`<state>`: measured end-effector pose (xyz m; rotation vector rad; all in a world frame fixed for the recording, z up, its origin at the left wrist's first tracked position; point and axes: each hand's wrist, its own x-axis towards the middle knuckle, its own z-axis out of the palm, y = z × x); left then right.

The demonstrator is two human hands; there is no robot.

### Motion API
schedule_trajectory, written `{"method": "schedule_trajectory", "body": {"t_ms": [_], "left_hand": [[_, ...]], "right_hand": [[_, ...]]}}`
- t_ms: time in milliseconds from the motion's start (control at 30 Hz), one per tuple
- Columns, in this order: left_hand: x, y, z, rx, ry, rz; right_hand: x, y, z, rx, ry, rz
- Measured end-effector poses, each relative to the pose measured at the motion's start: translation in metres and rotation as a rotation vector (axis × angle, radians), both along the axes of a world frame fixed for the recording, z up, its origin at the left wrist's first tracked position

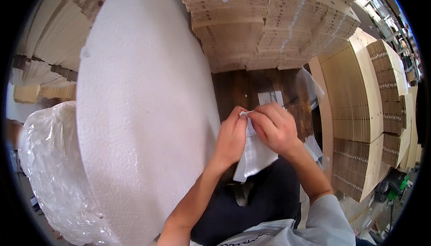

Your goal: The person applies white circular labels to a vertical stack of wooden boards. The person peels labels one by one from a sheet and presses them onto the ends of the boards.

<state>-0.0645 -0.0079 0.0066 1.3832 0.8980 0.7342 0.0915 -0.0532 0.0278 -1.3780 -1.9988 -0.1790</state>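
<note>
Both hands meet over my lap at a white sheet (258, 156), which hangs down toward my dark trousers. I cannot tell whether it is paper or thin plastic. My left hand (231, 139) has its thumb and fingers closed on the upper left edge of it. With fingertips pinched, my right hand (276, 128) grips the top edge beside the left thumb, where a narrow white strip shows between the hands. Just beyond my fingers, a printed paper (270, 97) lies on the dark brown wooden surface (233, 84).
A tall roll of white foam wrap (139, 111) stands close at my left, with clear plastic film (63, 169) beyond it. Stacked drilled boards (229, 26) rise ahead. More board stacks (354, 97) stand at the right, near a green and black tool (395, 185).
</note>
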Motion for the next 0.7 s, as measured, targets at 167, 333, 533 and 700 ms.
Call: {"method": "schedule_trajectory", "body": {"t_ms": [167,333,533,700], "left_hand": [[0.001,0.001,0.011,-0.049,0.177,0.141],[0.004,-0.008,0.001,0.279,0.571,-0.16],[0.006,-0.009,-0.004,0.33,0.723,-0.361],[0.008,-0.007,0.0,0.281,0.753,-0.381]], "right_hand": [[0.006,0.031,0.017,-0.08,0.73,-0.044],[0.001,0.135,0.036,0.122,0.668,-0.264],[-0.014,0.195,0.032,0.274,0.773,-0.387],[-0.021,0.206,0.025,0.331,0.845,-0.434]]}}
